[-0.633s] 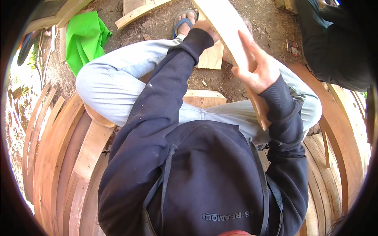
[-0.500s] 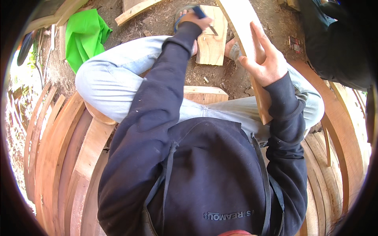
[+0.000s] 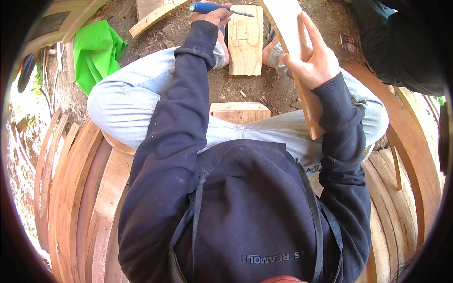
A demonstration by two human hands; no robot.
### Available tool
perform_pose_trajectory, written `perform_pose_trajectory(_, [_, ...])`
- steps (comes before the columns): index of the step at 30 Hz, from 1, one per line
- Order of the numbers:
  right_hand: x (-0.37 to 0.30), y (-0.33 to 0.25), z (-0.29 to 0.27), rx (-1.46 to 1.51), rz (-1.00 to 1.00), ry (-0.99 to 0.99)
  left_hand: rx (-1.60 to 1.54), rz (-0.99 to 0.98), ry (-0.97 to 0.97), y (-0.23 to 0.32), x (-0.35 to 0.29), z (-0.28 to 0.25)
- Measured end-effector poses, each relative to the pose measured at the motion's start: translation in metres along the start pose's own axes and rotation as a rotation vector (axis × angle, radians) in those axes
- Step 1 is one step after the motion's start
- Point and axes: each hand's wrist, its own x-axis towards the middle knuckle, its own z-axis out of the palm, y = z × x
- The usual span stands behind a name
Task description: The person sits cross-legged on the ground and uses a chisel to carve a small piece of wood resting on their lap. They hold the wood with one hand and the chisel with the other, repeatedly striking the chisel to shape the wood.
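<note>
Single head-worn fisheye, looking steeply down from close above chest [image 3: 255, 217] and knees, facing forward to dirt ground [image 3: 236, 89]; edges bent, corners black.

Dirt ground [image 3: 226, 89]; wooden block [image 3: 245, 40], green cloth [image 3: 96, 52]

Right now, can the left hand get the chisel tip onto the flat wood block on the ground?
Probably yes: the left hand holds the blue-handled chisel right over the wood block, nothing between them.
</note>
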Motion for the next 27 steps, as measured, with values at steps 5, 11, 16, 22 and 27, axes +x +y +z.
perform_pose_trajectory(5, [0.001,0.005,-0.002,-0.015,-0.047,0.059,0.085,-0.024,-0.115,-0.008,0.007,0.0])
perform_pose_trajectory(11, [0.001,-0.02,-0.02,0.053,0.113,-0.048,0.491,0.166,-0.095,-0.045,0.023,-0.006])
perform_pose_trajectory(16, [0.0,-0.015,-0.022,0.018,0.133,-0.044,0.833,0.169,-0.076,-0.023,0.001,0.021])
perform_pose_trajectory(22, [0.001,-0.016,-0.023,0.037,0.128,-0.05,0.808,0.127,-0.032,-0.037,0.011,0.008])
perform_pose_trajectory(27, [0.003,-0.019,-0.024,0.015,0.136,-0.068,0.944,0.237,-0.02,-0.047,0.013,0.002])
